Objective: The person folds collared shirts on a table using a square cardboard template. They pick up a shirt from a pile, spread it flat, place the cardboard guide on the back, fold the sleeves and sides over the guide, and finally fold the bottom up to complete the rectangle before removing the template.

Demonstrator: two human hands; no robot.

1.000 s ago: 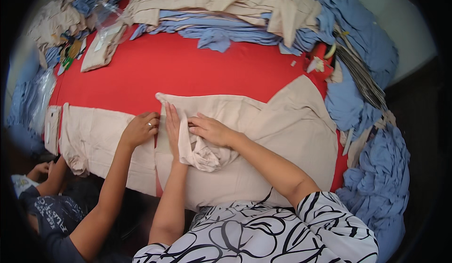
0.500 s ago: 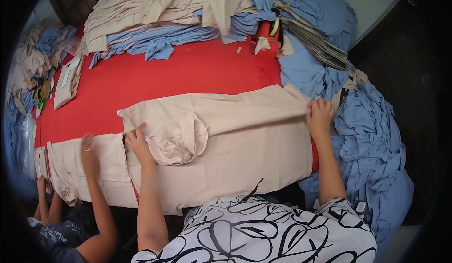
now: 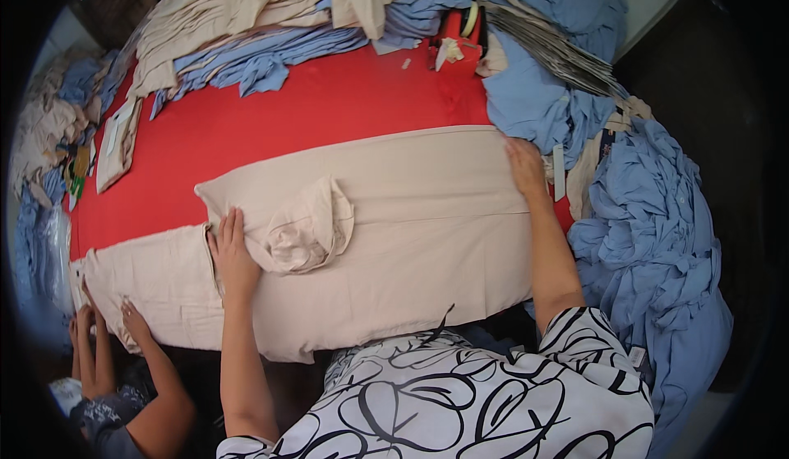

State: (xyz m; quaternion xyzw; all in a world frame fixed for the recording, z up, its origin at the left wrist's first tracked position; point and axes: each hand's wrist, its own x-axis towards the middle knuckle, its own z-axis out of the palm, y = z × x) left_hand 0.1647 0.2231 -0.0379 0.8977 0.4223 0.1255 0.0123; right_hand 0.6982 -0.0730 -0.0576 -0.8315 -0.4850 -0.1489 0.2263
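A beige garment (image 3: 427, 221), which looks like a shirt, lies spread across the red-covered table in front of me. Part of it is bunched into a rounded heap (image 3: 300, 237) left of its middle. My left hand (image 3: 234, 253) rests on the cloth beside that heap, fingers stretched out and pointing away from me. At the far right corner of the garment my right hand (image 3: 526, 167) lies along the edge with its fingers extended. The fingertips there are partly blurred.
A co-worker's hand (image 3: 136, 325) touches another beige garment (image 3: 152, 274) at my left. Beige clothes (image 3: 238, 7) are piled at the back, blue clothes (image 3: 649, 212) at the right. A red tape dispenser (image 3: 456, 44) stands at the back right, and a folded beige garment (image 3: 119, 143) far left.
My right hand has moved left and away from me, and the raised, creased right edge now lies flatter. My left hand has shifted slightly nearer. The co-worker's hand has come down toward the near edge.
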